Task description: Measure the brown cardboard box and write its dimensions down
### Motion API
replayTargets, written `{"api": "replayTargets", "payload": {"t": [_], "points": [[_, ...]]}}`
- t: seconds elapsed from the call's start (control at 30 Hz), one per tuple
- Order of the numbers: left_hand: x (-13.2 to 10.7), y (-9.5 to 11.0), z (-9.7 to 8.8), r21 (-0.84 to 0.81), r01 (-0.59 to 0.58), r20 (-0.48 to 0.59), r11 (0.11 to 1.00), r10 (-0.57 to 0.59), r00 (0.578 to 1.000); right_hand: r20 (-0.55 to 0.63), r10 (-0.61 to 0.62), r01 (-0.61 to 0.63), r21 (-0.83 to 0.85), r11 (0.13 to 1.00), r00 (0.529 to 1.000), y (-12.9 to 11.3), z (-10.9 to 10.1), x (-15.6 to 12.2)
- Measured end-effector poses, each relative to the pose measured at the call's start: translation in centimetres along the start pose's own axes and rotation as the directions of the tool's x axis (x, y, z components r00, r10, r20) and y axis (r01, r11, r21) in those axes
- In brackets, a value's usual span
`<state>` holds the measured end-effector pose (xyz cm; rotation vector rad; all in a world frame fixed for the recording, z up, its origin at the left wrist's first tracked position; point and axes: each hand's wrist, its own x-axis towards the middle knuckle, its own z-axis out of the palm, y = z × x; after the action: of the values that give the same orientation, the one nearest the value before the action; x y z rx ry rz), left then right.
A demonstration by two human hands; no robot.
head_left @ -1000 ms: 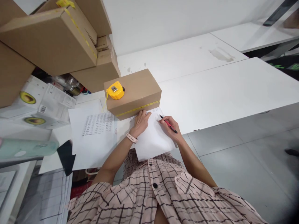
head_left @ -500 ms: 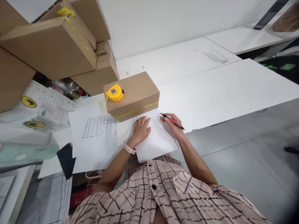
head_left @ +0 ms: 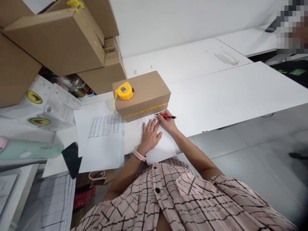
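My left hand lies flat with fingers spread on a white sheet of paper, which has rows of writing along its top. In my right hand is a red and black pen, its tip at the written rows near the top of the sheet. Just beyond both hands stands a closed cardboard box with yellow tape along its side. On top of that box, at its left end, rests a yellow tape measure, its strip hanging down over the box's edge.
Printed sheets lie on the white table at my left. Stacked cardboard boxes rise behind them, beside white cartons with avocado pictures. A pale green bottle and a black flat object are at the far left.
My right hand has moved left and up the sheet, bringing the pen tip to the written rows. My left hand stays on the paper. The view has shifted slightly.
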<state>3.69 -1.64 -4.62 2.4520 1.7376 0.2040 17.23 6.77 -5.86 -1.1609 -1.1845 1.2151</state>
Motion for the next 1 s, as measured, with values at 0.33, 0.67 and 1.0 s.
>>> {"api": "replayTargets", "payload": {"t": [0.33, 0.67, 1.0], "points": [[-0.3, -0.4, 0.1, -0.074, -0.012, -0.067, 0.997, 0.007, 0.998, 0.004, -0.099, 0.098, -0.179, 0.979, 0.995, -0.4, -0.1, 1.1], [-0.3, -0.4, 0.2, -0.085, -0.011, -0.073, 0.996, 0.005, 0.997, 0.013, -0.099, 0.099, -0.203, 0.974, 0.995, 0.1, 0.1, 1.0], [-0.2, -0.4, 0.2, -0.079, 0.005, -0.057, 0.997, -0.010, 0.998, 0.025, -0.101, 0.104, -0.225, 0.969, 0.995, -0.2, 0.2, 0.9]]}}
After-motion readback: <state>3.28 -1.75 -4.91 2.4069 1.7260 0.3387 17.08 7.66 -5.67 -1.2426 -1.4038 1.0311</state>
